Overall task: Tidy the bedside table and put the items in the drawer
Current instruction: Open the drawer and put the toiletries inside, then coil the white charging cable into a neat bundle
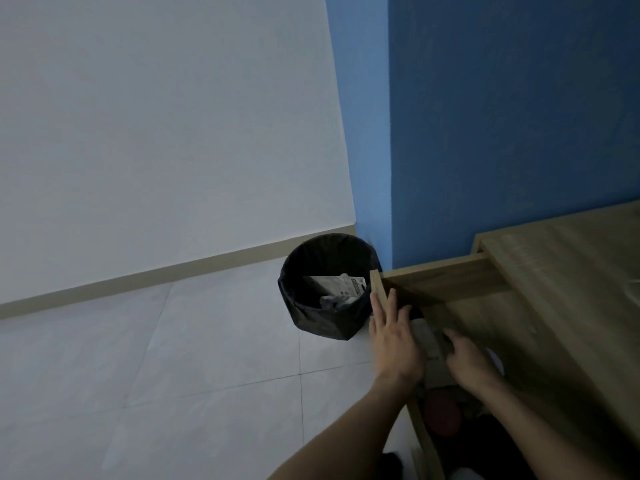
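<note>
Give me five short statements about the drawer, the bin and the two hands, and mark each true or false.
1. The drawer of the wooden bedside table is pulled open. True.
2. The black-lined waste bin is empty. False: it holds crumpled packaging.
3. The left hand lies flat with its fingers against the drawer front. True.
4. The right hand is up on the table top. False: it reaches down into the drawer.
5. The bin stands on the floor by the blue wall. True.
</note>
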A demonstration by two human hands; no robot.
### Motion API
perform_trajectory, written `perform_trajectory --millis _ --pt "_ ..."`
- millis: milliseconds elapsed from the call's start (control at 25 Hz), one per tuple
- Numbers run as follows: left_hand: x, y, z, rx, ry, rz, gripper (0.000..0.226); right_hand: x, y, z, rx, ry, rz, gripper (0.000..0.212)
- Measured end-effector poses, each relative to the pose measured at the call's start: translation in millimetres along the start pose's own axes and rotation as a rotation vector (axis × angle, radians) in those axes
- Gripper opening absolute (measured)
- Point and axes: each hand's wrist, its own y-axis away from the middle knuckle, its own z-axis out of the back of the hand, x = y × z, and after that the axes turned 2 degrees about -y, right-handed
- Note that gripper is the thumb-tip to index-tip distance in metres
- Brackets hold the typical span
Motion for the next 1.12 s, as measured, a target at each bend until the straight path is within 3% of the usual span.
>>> perform_trajectory --millis 160,280,360,480,600,680,760,880,960,1080,1120 --pt "-29 2 14 0.008 -0.078 -0.055 0.047 22 16 41 -0.135 -0.163 0.107 0.038" --pt "-77 4 12 -0.031 0.058 -0.216 0.068 31 51 99 -0.386 -0.214 0.265 0.032" --pt "-113 3 5 -0.073 0.15 -0.348 0.065 19 75 143 -0.565 -0.186 0.328 0.027" --pt "-172 11 -5 0.087 0.279 -0.509 0.054 -29 106 207 -0.84 -0.114 0.239 0.025" --pt "-217 23 -28 0.337 0.164 -0.666 0.063 -94 134 256 -1.055 0.121 0.017 0.037" --pt "-231 24 -48 0.469 -0.012 -0.701 0.06 -132 142 278 -0.985 0.183 -0.19 0.044" --pt "-233 27 -62 0.56 -0.159 -0.706 0.055 -157 140 286 -0.831 0.191 -0.281 0.047" --pt "-234 32 -65 0.406 -0.207 -0.719 0.055 -162 130 275 -0.628 0.06 -0.127 0.052" --pt "-237 34 -58 0.338 -0.227 -0.713 0.046 -156 121 260 -0.5 0.11 -0.045 0.051" --pt "-235 37 -48 0.048 -0.247 -0.792 0.033 -150 118 258 -0.56 0.254 -0.028 0.017" --pt "-235 37 -39 0.054 -0.127 -0.755 0.03 -143 121 261 -0.597 0.237 -0.035 0.014"
